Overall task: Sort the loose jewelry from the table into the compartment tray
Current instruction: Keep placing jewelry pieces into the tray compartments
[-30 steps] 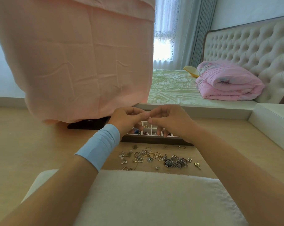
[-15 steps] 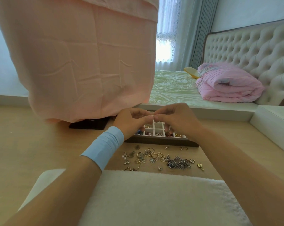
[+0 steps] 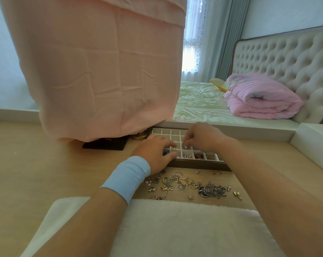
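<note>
Both hands have parted and dropped onto the compartment tray (image 3: 199,162). The right hand (image 3: 203,138) pinches a small silver piece (image 3: 186,146) over a middle cell. The left hand (image 3: 155,153) curls over the left cells, hiding them; its grip is unclear. Loose jewelry (image 3: 194,184) lies just near of the tray. A pink cloth (image 3: 101,71) hangs far left above a black box (image 3: 105,144).

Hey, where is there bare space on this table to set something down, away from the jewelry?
Widest free patch: bare wood left of the left forearm, in front of the pink cloth and black pad. A smaller bare patch lies right of the right forearm. Crowded: the strip between tray and white cushion, strewn with loose jewelry.
</note>
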`<action>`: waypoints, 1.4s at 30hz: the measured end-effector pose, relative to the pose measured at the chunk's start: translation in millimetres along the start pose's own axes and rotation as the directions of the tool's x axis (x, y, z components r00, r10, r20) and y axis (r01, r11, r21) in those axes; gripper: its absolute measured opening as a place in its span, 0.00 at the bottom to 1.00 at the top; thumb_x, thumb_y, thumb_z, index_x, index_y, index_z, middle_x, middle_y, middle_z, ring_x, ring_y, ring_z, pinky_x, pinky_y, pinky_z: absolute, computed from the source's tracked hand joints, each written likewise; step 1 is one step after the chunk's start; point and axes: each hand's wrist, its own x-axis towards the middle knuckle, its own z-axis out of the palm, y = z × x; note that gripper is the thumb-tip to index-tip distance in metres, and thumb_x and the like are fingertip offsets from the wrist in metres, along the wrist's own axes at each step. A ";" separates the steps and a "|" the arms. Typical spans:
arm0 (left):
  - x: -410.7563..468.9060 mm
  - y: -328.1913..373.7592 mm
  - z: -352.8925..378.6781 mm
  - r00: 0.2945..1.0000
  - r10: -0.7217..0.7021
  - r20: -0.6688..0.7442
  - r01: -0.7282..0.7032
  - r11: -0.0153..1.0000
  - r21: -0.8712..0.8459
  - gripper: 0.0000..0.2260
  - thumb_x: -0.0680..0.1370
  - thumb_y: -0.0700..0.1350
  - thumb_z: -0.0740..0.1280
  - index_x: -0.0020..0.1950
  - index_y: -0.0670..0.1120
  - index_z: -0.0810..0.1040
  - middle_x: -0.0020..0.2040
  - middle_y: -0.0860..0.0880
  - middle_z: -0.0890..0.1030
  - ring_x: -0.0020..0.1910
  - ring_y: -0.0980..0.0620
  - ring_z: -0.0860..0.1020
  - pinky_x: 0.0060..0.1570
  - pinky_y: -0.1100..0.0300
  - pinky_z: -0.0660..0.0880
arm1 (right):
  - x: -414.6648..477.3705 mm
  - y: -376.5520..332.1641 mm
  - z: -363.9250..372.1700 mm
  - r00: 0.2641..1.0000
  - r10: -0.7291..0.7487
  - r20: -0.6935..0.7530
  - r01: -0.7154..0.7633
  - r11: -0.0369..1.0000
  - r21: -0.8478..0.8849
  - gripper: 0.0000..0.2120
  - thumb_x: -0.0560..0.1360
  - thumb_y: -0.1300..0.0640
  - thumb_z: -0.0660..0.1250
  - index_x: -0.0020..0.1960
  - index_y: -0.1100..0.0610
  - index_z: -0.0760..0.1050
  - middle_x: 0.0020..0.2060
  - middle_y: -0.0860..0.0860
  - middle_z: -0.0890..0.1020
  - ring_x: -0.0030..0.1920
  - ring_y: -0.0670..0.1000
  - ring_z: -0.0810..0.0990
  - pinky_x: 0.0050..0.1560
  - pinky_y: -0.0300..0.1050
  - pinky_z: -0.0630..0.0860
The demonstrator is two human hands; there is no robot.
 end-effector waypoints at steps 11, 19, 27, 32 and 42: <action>2.6 3.0 6.1 0.999 0.036 -0.010 -0.036 0.999 0.023 0.16 0.79 0.59 0.61 0.66 0.59 0.74 0.68 0.55 0.72 0.69 0.52 0.63 0.70 0.50 0.63 | 2.7 0.2 3.0 0.997 0.012 -0.078 -0.019 0.996 -0.091 0.06 0.77 0.46 0.71 0.48 0.47 0.84 0.44 0.44 0.84 0.45 0.47 0.82 0.48 0.48 0.80; -0.4 10.0 7.0 0.998 0.049 0.037 -0.051 0.997 0.063 0.18 0.80 0.59 0.60 0.68 0.59 0.72 0.69 0.55 0.70 0.70 0.52 0.63 0.70 0.52 0.63 | -10.7 -0.3 0.3 0.998 -0.053 0.026 0.055 0.995 -0.080 0.10 0.82 0.50 0.64 0.55 0.47 0.84 0.52 0.46 0.85 0.50 0.49 0.82 0.55 0.52 0.81; -4.4 41.6 -23.3 0.992 0.103 0.078 -0.089 0.981 -0.174 0.03 0.75 0.53 0.69 0.48 0.57 0.80 0.40 0.62 0.76 0.41 0.62 0.74 0.45 0.62 0.73 | -63.6 -0.7 -30.7 0.974 -0.172 0.146 0.174 0.985 0.000 0.02 0.75 0.49 0.73 0.46 0.42 0.84 0.41 0.39 0.81 0.42 0.39 0.78 0.46 0.38 0.74; -8.2 53.3 -22.4 0.937 0.103 0.334 -0.070 0.991 -0.111 0.03 0.72 0.52 0.72 0.44 0.56 0.82 0.37 0.60 0.79 0.38 0.63 0.76 0.40 0.66 0.71 | -84.1 2.9 -17.2 0.927 -0.192 0.322 0.179 0.981 0.070 0.08 0.72 0.53 0.78 0.50 0.44 0.87 0.34 0.36 0.80 0.34 0.33 0.77 0.37 0.25 0.68; -7.9 53.0 -18.0 0.907 0.083 0.414 -0.042 0.993 -0.107 0.05 0.71 0.53 0.74 0.47 0.57 0.84 0.43 0.59 0.83 0.44 0.59 0.80 0.51 0.60 0.79 | -83.7 9.5 -10.3 0.926 -0.215 0.310 0.184 0.975 0.127 0.05 0.72 0.54 0.78 0.45 0.45 0.87 0.36 0.38 0.83 0.38 0.37 0.79 0.41 0.29 0.73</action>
